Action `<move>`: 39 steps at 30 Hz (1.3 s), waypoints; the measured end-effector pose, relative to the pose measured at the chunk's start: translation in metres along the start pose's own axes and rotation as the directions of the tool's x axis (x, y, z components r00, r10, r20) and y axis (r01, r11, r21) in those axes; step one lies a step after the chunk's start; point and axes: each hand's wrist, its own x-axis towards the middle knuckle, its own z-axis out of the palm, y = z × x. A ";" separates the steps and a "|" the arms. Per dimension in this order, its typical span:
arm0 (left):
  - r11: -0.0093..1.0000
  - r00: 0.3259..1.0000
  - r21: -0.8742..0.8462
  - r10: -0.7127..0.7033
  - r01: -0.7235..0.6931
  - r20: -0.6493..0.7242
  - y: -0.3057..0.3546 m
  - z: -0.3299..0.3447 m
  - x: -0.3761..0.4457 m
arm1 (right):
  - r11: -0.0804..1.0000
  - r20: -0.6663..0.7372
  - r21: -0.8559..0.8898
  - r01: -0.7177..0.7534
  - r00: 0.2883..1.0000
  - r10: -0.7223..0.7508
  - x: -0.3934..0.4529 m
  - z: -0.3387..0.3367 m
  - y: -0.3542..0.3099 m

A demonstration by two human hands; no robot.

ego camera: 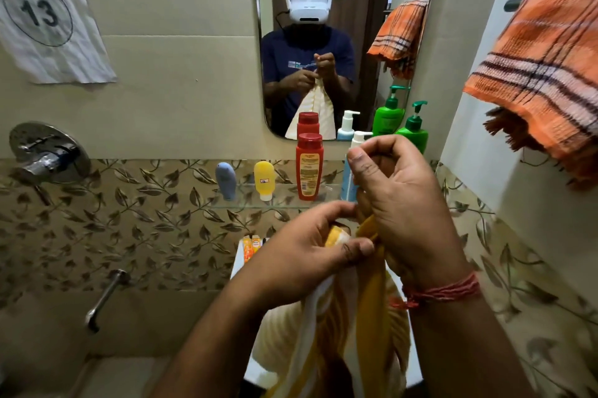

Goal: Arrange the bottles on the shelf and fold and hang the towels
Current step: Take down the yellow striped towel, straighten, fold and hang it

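I have the yellow-and-white striped towel (326, 333) bunched at its top edge in front of me, over the white basin (238, 263). My left hand (310, 255) pinches a corner between thumb and fingers; my right hand (401, 203) has its grip curled round the gathered cloth just beside it. The towel looks soft, light and limp (it hangs in loose folds below my wrists), so I judge it best taken by two corners along one edge and shaken flat. An orange checked towel (543, 73) already hangs from the rail on my right. On the glass shelf (246, 203) under the mirror (323, 41) stand a red bottle (309, 167), a yellow bottle (264, 180) and a green pump bottle (414, 128).
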 end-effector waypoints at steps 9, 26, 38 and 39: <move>0.990 0.975 0.049 0.142 -0.135 -0.172 0.005 -0.016 -0.002 | 0.911 0.283 -0.395 0.119 0.959 -0.002 -0.005 -0.020 0.001; 0.986 0.732 -0.169 -0.125 0.015 -0.670 -0.013 -0.035 0.002 | 0.926 0.639 -0.378 0.013 0.727 0.251 -0.020 -0.049 -0.014; 0.992 0.956 0.121 0.052 -0.017 -0.290 0.000 -0.008 -0.017 | 0.721 0.079 0.630 -0.290 0.947 0.312 -0.016 0.014 0.015; 0.991 0.963 0.135 0.013 0.024 -0.268 0.001 -0.007 -0.018 | 0.720 0.061 0.636 -0.278 0.948 0.313 -0.017 0.015 0.015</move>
